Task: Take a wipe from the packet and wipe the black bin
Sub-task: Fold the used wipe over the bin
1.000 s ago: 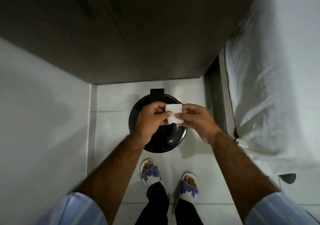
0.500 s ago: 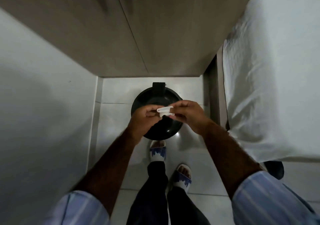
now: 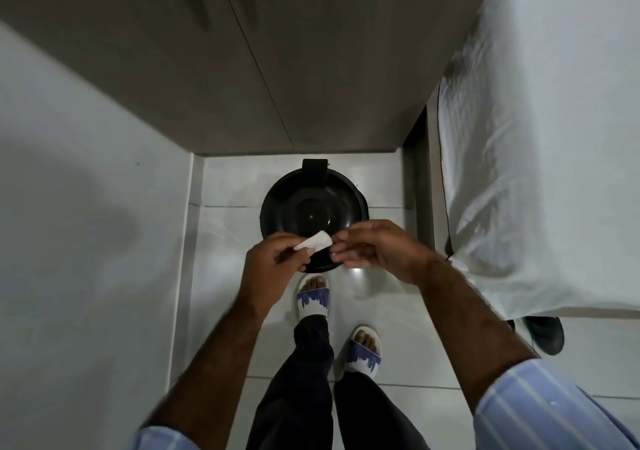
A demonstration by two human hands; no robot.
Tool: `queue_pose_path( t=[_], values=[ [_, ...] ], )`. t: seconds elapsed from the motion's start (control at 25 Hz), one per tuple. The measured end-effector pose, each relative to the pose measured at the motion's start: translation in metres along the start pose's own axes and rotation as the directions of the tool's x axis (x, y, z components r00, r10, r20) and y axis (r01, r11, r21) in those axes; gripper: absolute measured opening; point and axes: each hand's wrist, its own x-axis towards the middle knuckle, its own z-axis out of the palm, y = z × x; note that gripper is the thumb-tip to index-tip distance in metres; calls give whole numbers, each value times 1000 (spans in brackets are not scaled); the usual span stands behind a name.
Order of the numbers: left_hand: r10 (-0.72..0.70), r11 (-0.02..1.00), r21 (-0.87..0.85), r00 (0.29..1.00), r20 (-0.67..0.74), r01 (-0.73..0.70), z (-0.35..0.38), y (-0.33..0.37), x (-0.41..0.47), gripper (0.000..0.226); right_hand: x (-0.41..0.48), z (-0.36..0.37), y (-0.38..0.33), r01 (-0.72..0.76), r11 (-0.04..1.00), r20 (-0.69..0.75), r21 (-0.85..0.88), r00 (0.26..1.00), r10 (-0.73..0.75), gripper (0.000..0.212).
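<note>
The black bin [image 3: 313,214] stands on the tiled floor [image 3: 225,276] close to the cabinet's [image 3: 277,68] foot and now shows most of its round lid, where the hands hid more of it a moment ago. The left hand [image 3: 266,269] pinches the folded white wipe [image 3: 313,241] above the bin's near rim. The right hand [image 3: 377,252], which shared that hold before, has let go and hangs just beside it, fingers loosely curled; the wipe's long axis slants up to the right, and no writing is legible.

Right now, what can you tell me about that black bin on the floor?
The black bin is round, glossy, plastic-looking, with a domed lid shut and a flat tab at its far edge. It stands upright on pale floor tiles before a wooden cabinet. The left hand, pinching a white wipe, and the right hand overlap its near rim; contact is unclear.
</note>
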Motion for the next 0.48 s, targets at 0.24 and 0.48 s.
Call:
queue_pose_path(
  t=[0.24,0.48],
  values=[
    [-318,930,-218,945,-76,296,-15,-29,-39,18,-9,-21,24,-101,995,-85,12,991,102,25],
    [-340,932,-152,939,-58,328,-11,-30,-23,24,-6,-18,18,-93,994,-57,-54,994,90,24]
  ],
)
